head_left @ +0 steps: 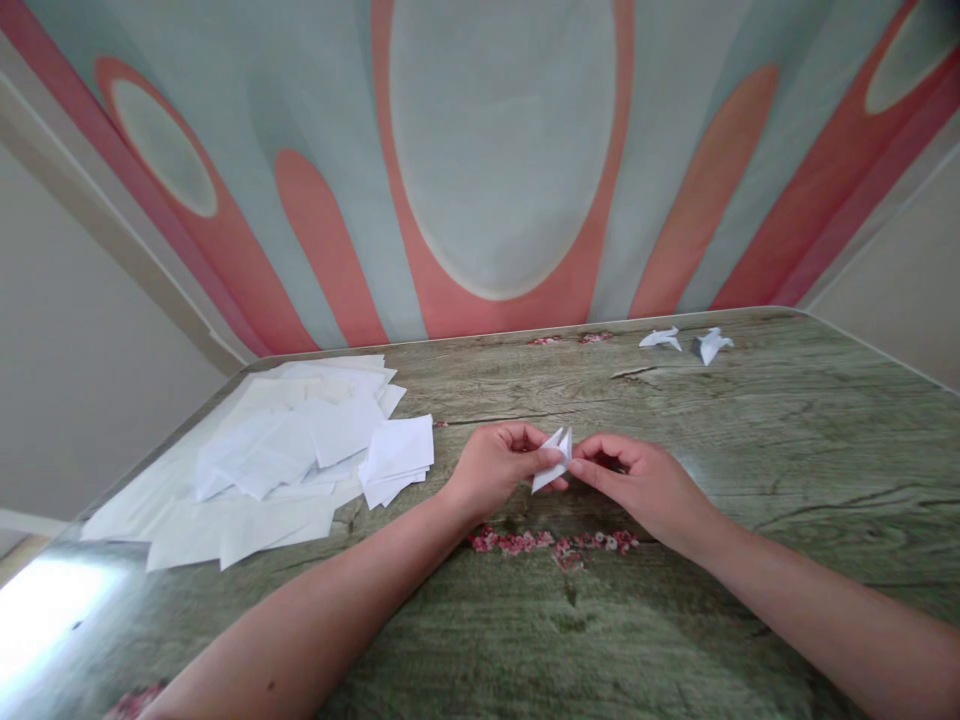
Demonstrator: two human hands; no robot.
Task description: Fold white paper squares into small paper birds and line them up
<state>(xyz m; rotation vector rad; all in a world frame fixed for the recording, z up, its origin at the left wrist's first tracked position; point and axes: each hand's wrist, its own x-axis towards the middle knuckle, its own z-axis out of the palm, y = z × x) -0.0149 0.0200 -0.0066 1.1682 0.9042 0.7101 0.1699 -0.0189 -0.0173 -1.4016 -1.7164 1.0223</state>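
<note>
A small folded piece of white paper is held between my two hands above the middle of the table. It has pointed ends, two of them standing up. My left hand pinches its left side between thumb and fingers. From the other side, my right hand grips its right edge with thumb and fingertips. Part of the paper is hidden behind my fingers. Two folded white paper birds rest at the back right of the table.
Many loose white paper sheets spread over the table's left side. Beside them lies a small stack of square papers. The wood-patterned table has printed pink flowers. A pink and grey patterned wall covering rises behind its far edge.
</note>
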